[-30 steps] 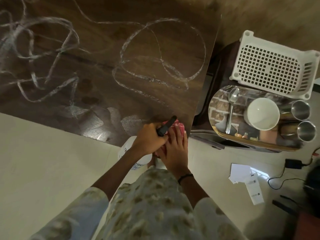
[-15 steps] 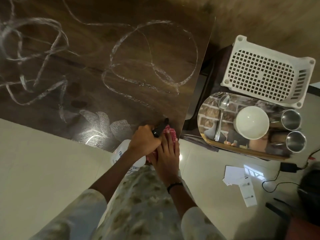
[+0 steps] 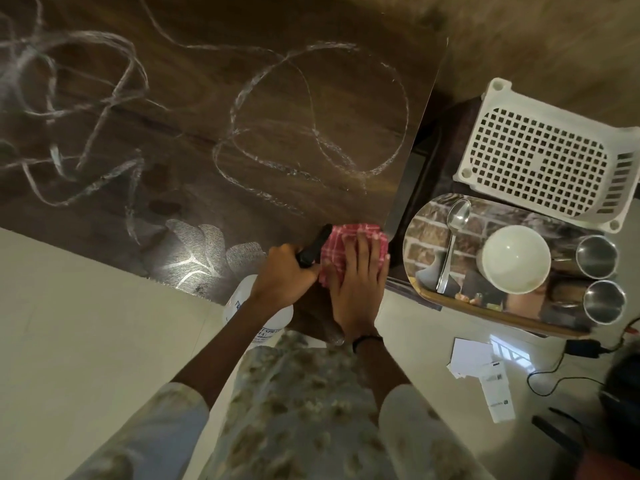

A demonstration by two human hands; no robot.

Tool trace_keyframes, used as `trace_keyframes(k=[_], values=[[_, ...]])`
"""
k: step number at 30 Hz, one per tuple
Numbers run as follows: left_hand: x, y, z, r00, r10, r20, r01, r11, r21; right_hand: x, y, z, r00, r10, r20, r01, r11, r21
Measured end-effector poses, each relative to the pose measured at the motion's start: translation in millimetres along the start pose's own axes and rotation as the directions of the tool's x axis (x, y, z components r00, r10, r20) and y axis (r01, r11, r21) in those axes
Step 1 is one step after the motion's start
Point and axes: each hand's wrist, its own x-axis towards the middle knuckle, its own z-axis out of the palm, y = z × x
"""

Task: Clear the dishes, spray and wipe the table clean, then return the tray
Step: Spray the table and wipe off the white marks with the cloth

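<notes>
The right hand presses flat, fingers spread, on the red checked cloth at the wooden table corner, ready to wipe; the left hand grips the spray bottle beside it.

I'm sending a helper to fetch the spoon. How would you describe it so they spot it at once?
Right of the wooden table sits a shiny oval tray. The spoon lies at its left end, beside the white bowl; it is the tray's only long, thin piece.
</notes>
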Motion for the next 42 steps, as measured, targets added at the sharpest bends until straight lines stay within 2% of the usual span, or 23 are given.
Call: trace_keyframes(k=[3, 5, 8, 12, 15, 20, 22, 24, 26, 28, 30, 32, 34, 38, 40, 42], values=[[5.1, -1.3, -8.0, 0.998, -0.016, -0.069, 0.010, 0.996, -0.087, 43.3, -7.1, -2.8, 0.997, 0.072, -0.028, -0.071, 0.997, 0.024], [7.8, -3.1, -12.3, 0.995, 0.001, -0.100, -0.012, 0.994, -0.107, 66.5, -18.3, -5.8, 0.997, 0.066, -0.034, -0.065, 0.997, 0.031], [11.6, -3.7, -18.6, 0.993, 0.028, -0.118, -0.040, 0.994, -0.106, 69.8, -35.8, -6.1, 0.998, -0.063, 0.024, 0.063, 0.998, 0.032], [17.2, -2.5, -25.1, 0.994, 0.008, -0.110, -0.020, 0.994, -0.111, 21.4, -33.2, -1.0, 0.961, -0.250, 0.119, 0.244, 0.968, 0.062], [18.2, 1.1, -28.9, 0.994, 0.026, -0.107, -0.040, 0.991, -0.129, 3.0, -6.5, -3.1, 0.968, -0.217, 0.123, 0.219, 0.976, -0.007], [21.8, 7.5, -32.5, 0.992, 0.043, -0.119, -0.056, 0.992, -0.111, 55.7, -2.3, -11.1, 0.999, 0.032, -0.021, -0.033, 0.997, -0.069], [24.5, 8.6, -32.5, 0.992, 0.042, -0.117, -0.055, 0.992, -0.110, 80.3, -18.6, -11.2, 0.997, 0.068, -0.044, -0.070, 0.996, -0.054], [25.6, 12.3, -31.9, 0.993, 0.047, -0.108, -0.059, 0.992, -0.112, 86.6, -34.5, -10.8, 1.000, 0.010, -0.010, -0.010, 0.999, -0.037], [27.4, 16.3, -31.0, 0.994, 0.050, -0.095, -0.060, 0.992, -0.110, 72.3, -43.2, -9.6, 0.993, -0.111, 0.036, 0.112, 0.993, -0.023], [28.8, 21.7, -29.4, 0.996, 0.034, -0.081, -0.043, 0.993, -0.113, 48.2, -38.6, -8.8, 0.971, -0.225, 0.080, 0.226, 0.974, -0.003], [30.4, 27.4, -28.1, 0.998, 0.020, -0.060, -0.027, 0.992, -0.121, 29.5, -20.9, -7.9, 0.957, -0.263, 0.123, 0.266, 0.964, -0.008], [33.5, 32.7, -26.7, 0.999, 0.020, -0.035, -0.024, 0.992, -0.120, 26.4, -0.3, -10.6, 0.966, -0.223, 0.130, 0.229, 0.973, -0.033], [37.1, 38.9, -25.6, 0.999, 0.040, -0.027, -0.043, 0.995, -0.095, 38.2, 10.4, -13.9, 0.989, -0.119, 0.086, 0.123, 0.991, -0.050], [45.6, 52.9, -23.3, 0.996, 0.093, -0.019, -0.094, 0.994, -0.063, 92.1, -9.3, -17.4, 0.997, 0.070, -0.031, -0.070, 0.997, -0.015], [51.5, 58.2, -21.7, 0.994, 0.106, -0.018, -0.106, 0.993, -0.058, 109.1, -26.7, -17.9, 1.000, 0.022, 0.006, -0.022, 0.999, -0.024], [57.4, 63.9, -19.4, 0.994, 0.108, -0.015, -0.109, 0.993, -0.052, 105.9, -35.0, -17.2, 0.992, -0.106, 0.074, 0.111, 0.991, -0.069]])
